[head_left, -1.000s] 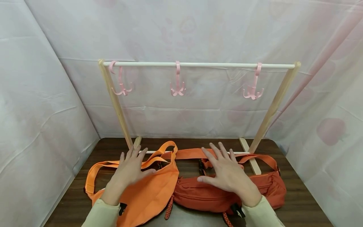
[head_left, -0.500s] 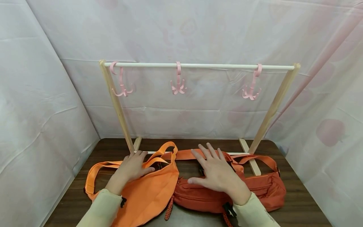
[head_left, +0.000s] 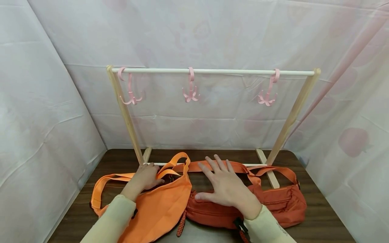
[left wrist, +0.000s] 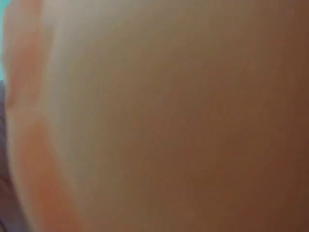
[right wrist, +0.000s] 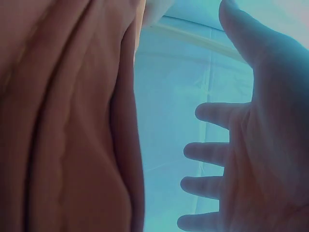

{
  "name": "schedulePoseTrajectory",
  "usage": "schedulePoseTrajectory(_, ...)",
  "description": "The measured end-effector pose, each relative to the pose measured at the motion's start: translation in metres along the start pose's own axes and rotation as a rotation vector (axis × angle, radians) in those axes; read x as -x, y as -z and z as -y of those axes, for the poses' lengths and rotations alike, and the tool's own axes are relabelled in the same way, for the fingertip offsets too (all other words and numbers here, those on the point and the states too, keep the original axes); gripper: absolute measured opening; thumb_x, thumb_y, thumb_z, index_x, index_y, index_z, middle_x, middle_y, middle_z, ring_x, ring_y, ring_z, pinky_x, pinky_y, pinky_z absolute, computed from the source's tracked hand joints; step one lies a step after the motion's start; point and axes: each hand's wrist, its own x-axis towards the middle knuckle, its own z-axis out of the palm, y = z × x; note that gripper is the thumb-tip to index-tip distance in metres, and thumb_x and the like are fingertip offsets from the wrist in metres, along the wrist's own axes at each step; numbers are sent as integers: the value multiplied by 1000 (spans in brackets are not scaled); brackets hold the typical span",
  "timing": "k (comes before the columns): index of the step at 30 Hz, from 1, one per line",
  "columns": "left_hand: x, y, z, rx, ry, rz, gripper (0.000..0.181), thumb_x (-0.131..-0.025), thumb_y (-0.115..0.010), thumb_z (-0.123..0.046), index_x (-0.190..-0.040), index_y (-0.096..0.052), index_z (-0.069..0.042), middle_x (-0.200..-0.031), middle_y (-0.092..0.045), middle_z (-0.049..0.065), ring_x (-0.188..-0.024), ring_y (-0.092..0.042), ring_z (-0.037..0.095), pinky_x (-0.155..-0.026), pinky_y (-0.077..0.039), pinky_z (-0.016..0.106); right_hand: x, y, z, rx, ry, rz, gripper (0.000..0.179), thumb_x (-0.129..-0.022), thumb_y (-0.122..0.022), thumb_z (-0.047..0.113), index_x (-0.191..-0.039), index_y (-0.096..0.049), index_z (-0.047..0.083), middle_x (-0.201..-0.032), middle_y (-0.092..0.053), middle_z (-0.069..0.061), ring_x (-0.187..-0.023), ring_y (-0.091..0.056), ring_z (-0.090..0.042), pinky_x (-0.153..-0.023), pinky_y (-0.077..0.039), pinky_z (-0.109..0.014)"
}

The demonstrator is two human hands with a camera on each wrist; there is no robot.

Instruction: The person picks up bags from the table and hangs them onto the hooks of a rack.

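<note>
Two bags lie side by side on the near part of the table [head_left: 325, 216]: an orange bag [head_left: 167, 209] on the left and a rust-red bag [head_left: 209, 214] on the right. The left hand [head_left: 144, 180] is positioned over the far edge of the orange bag. Its fingers point toward the far side, with the bag's looped strap [head_left: 181, 156] just to their right; whether they pinch the fabric cannot be told, and the left wrist view is blurred. The right hand [head_left: 226, 188] is positioned over the rust-red bag, palm down, fingers straight and spread. In the head view, its fingertips overlap the orange-red strap [head_left: 194, 166] on the far side of that bag, and its thumb points left. The right wrist view shows a gap between these fingers and the fabric. Beyond the bags, a rack carries three pink hooks on a white upper rod [head_left: 231, 71], well apart from both hands.
</note>
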Motion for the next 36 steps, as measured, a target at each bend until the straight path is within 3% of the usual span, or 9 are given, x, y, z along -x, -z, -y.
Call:
schedulePoseTrajectory(6, -7, -3, 2, -9, 7, 4, 36, -97, -79, -34, -118, -69, -7, -106, -64, 13, -101, -63, 39, -99, -47, 65, -7, -2, 7, -9, 22, 11, 104, -88, -52, 89, -171, -23, 32, -176, -19, -7, -162, -8, -36, -123, -14, -70)
schedulePoseTrajectory(12, -9, -3, 4, -54, -9, -27, 16, -103, -70, -16, -113, -67, -5, -101, -65, 13, -94, -65, 37, -95, -51, 62, -18, -2, 14, -20, 44, 31, 102, -89, -43, 92, -171, -20, 35, -175, -23, -8, -161, -15, -36, -123, -15, -68)
schedulePoseTrajectory(16, -6, 1, 4, -14, -20, -56, 12, -104, -66, -9, -111, -60, -1, -82, -62, 9, -73, -64, 29, -71, -57, 50, -24, -4, 17, -28, 56, 51, 101, -90, -42, 92, -171, -19, 36, -174, -24, -8, -161, -17, -36, -123, -16, -67)
schedulePoseTrajectory(19, -3, 6, 5, 48, -12, -82, 10, -104, -63, -5, -108, -54, -1, -68, -54, 6, -55, -56, 22, -51, -47, 40, -29, -4, 19, -20, 63, 58, 100, -91, -42, 90, -171, -18, 35, -174, -24, -7, -161, -18, -37, -123, -17, -67)
schedulePoseTrajectory(21, -2, 10, 6, 54, -7, -108, 12, -104, -63, -5, -108, -52, -2, -65, -52, 4, -52, -53, 19, -48, -42, 37, -32, -3, 21, -8, 70, 58, 101, -91, -42, 90, -171, -18, 34, -174, -24, -7, -161, -19, -37, -124, -17, -66)
schedulePoseTrajectory(26, 1, 21, 7, 3, -25, -201, 18, -100, -69, -6, -114, -57, -2, -74, -59, 5, -56, -57, 19, -50, -47, 37, -42, 3, 25, 48, 100, 41, 102, -91, -38, 91, -172, -13, 33, -174, -24, -6, -160, -21, -36, -124, -19, -63)
schedulePoseTrajectory(36, 10, 56, -5, -62, -58, -399, 32, -93, -78, -6, -122, -64, -3, -101, -67, 10, -64, -63, 24, -57, -55, 41, -76, 18, 42, 85, 189, -65, 107, -96, -48, 82, -172, -11, 18, -172, -30, -8, -156, -32, -33, -124, -29, -53)
